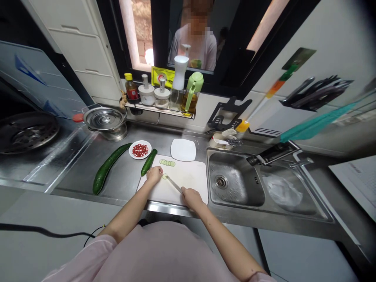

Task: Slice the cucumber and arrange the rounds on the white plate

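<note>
My right hand (192,198) grips the handle of a knife (175,185), its blade pointing up and left across the white cutting board (192,178). At the blade's tip lies a thin pale-green cucumber slice (165,176). Just left of that slice, my left hand (154,175) is closed with fingers curled; whatever they hold is hidden. A cut length of cucumber (149,162) rests on the board's left edge, behind my left hand. Several overlapping cucumber slices (167,162) form a row near the back of the board.
A whole long cucumber (107,168) and a round plate (131,151) of chopped red pieces lie to the left. Behind the board sits a white square plate (183,150). The sink (237,197) is on the right; a lidded steel pot (107,121) stands at the back left.
</note>
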The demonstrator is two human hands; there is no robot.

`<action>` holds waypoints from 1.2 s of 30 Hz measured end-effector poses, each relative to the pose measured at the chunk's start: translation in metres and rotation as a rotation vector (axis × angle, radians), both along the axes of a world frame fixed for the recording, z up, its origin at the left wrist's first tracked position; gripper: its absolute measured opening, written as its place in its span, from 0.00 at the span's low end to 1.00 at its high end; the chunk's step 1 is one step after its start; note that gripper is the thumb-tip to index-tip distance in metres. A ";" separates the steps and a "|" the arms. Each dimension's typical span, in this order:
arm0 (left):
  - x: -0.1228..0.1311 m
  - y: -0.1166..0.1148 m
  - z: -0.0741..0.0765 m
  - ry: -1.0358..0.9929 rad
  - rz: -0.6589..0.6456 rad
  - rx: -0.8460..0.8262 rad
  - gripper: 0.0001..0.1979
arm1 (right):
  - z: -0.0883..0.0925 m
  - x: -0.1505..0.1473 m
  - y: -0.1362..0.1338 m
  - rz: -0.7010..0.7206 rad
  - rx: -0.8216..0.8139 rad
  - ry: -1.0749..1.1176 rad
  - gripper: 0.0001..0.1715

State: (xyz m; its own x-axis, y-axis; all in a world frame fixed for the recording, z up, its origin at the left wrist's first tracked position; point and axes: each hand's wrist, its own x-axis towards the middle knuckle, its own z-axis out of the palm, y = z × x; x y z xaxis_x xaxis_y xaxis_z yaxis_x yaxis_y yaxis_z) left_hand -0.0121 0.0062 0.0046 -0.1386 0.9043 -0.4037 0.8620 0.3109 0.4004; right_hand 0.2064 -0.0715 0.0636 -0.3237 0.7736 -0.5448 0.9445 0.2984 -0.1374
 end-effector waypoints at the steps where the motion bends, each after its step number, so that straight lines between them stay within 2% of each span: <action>1: 0.000 0.000 0.000 0.000 0.001 -0.002 0.09 | 0.000 0.000 0.001 0.000 -0.005 -0.005 0.16; 15: -0.001 0.001 -0.001 -0.030 0.033 -0.032 0.09 | 0.001 -0.008 0.006 0.014 -0.013 -0.032 0.18; 29: -0.001 0.001 0.004 -0.041 0.050 -0.038 0.08 | -0.007 -0.012 0.010 0.027 0.003 -0.023 0.20; 36: -0.002 0.001 0.000 -0.059 0.052 -0.020 0.07 | -0.013 -0.011 0.012 0.011 0.002 -0.012 0.20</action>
State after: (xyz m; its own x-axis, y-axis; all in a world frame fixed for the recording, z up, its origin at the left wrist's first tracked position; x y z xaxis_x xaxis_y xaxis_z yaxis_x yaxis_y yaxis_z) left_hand -0.0138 0.0069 0.0047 -0.1607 0.8882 -0.4304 0.8196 0.3631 0.4432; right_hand 0.1950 -0.0597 0.0508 -0.3257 0.7709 -0.5474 0.9427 0.3089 -0.1260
